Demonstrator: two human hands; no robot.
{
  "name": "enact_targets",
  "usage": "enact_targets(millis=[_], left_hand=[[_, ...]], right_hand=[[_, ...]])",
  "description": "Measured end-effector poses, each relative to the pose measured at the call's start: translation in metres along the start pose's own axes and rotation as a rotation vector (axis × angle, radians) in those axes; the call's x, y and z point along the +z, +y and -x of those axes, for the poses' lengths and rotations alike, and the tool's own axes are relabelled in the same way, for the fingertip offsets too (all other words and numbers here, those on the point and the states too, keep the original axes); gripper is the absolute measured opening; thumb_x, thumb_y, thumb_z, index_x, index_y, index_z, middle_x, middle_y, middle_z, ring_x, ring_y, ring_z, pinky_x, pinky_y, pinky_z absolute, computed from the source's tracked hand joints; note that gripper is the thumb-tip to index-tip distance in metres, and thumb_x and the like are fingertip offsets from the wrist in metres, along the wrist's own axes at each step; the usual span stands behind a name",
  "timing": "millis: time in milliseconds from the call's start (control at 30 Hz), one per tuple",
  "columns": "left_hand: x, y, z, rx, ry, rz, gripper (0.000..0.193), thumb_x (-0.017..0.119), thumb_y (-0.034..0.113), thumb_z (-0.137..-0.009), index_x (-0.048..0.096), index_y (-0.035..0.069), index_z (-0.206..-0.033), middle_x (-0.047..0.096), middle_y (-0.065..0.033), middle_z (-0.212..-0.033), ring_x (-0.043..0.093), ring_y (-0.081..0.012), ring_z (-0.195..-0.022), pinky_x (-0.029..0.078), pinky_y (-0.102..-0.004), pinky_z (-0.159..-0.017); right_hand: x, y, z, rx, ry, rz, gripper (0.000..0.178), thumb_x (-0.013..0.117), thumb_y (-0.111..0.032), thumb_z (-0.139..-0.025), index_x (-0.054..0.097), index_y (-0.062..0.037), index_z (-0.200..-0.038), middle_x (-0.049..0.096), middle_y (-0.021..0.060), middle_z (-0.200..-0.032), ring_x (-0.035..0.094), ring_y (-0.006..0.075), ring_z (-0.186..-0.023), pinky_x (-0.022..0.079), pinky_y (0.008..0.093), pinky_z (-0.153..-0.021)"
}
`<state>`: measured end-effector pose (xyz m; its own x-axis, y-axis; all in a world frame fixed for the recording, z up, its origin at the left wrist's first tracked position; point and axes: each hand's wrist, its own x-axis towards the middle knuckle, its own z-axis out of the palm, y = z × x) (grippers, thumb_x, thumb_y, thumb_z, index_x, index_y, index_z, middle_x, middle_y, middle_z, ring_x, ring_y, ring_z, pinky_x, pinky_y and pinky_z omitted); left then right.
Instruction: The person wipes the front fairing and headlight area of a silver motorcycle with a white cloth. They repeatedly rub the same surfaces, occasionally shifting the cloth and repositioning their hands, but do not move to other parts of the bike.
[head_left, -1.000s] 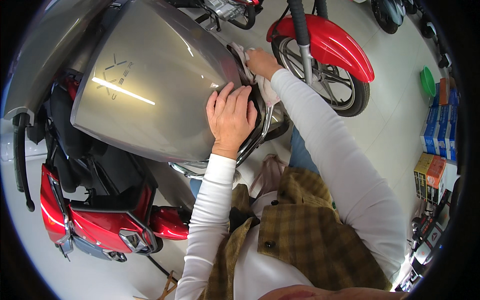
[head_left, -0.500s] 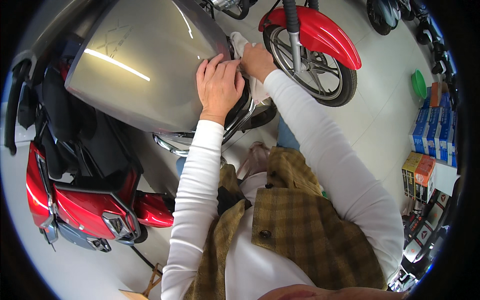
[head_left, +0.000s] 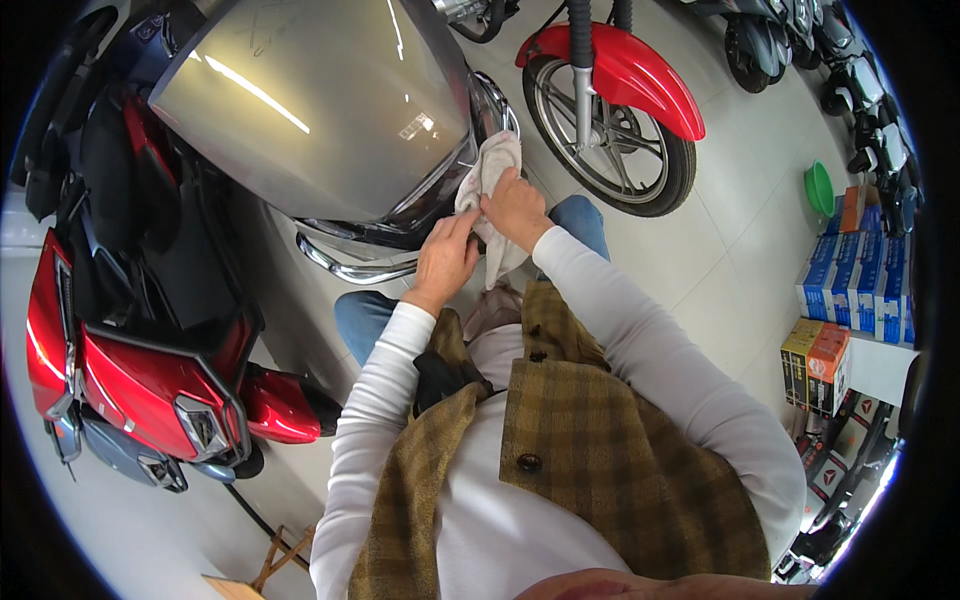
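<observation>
A pale, stained cleaning cloth (head_left: pixel 503 150) is bunched between my two hands, its lower end hanging down. My right hand (head_left: pixel 517 210) is closed around its middle. From the left, my left hand (head_left: pixel 446 262) meets the same cloth, its fingertips closed at the cloth's edge; the tips are partly hidden. Just beyond the hands stands a grey-gold glossy vehicle body panel (head_left: pixel 330 110), with dark trim and a chrome bar (head_left: pixel 350 270) along its near edge. The cloth's upper part lies beside the panel's right corner; whether it touches there I cannot tell.
A motorcycle front wheel (head_left: pixel 650 180) under a red fender (head_left: pixel 650 75) stands to the right. Red scooters (head_left: pixel 140 390) fill the left. Stacked blue boxes (head_left: pixel 850 275), a green bowl (head_left: pixel 819 188) and a yellow-orange box (head_left: pixel 815 365) line the right side.
My left hand has come off the panel and down to the cloth. My right hand and the cloth have moved nearer to me, away from the panel's side.
</observation>
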<state>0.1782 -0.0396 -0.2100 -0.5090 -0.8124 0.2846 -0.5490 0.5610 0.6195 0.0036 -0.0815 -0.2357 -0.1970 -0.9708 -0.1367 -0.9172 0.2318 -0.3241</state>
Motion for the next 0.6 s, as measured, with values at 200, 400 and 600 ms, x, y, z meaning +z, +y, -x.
enact_targets(millis=[200,400,600], left_hand=[[0.017,-0.015,0.049,-0.202,0.081,0.032,0.057,0.071,-0.001,-0.08,0.057,0.001,-0.136,0.063,-0.0218,-0.125,0.059,-0.0412,-0.116,0.049,-0.0462,-0.101],[0.006,-0.031,0.047,-0.333,0.195,0.095,0.034,0.068,0.002,-0.085,0.062,0.003,-0.118,0.067,-0.0194,-0.106,0.062,-0.0412,-0.102,0.05,-0.0492,-0.09],[0.006,-0.029,0.034,-0.211,0.133,0.006,0.032,0.074,0.01,-0.086,0.066,0.006,-0.117,0.068,-0.0153,-0.107,0.064,-0.0379,-0.102,0.053,-0.0461,-0.088]], right_hand=[[-0.001,-0.004,0.031,-0.149,-0.11,-0.035,0.058,0.073,-0.039,-0.087,0.045,0.0039,-0.116,0.07,0.0279,-0.103,0.073,0.0422,-0.089,0.06,0.0502,-0.075],[0.015,-0.017,0.062,-0.071,-0.385,-0.705,0.06,0.066,-0.029,-0.086,0.048,-0.0011,-0.136,0.07,0.0299,-0.115,0.068,0.0459,-0.107,0.053,0.0507,-0.092],[-0.013,0.045,-0.013,0.026,0.377,-0.916,0.063,0.071,-0.019,-0.086,0.051,-0.0064,-0.144,0.063,0.0219,-0.123,0.061,0.0381,-0.112,0.048,0.0459,-0.101]])
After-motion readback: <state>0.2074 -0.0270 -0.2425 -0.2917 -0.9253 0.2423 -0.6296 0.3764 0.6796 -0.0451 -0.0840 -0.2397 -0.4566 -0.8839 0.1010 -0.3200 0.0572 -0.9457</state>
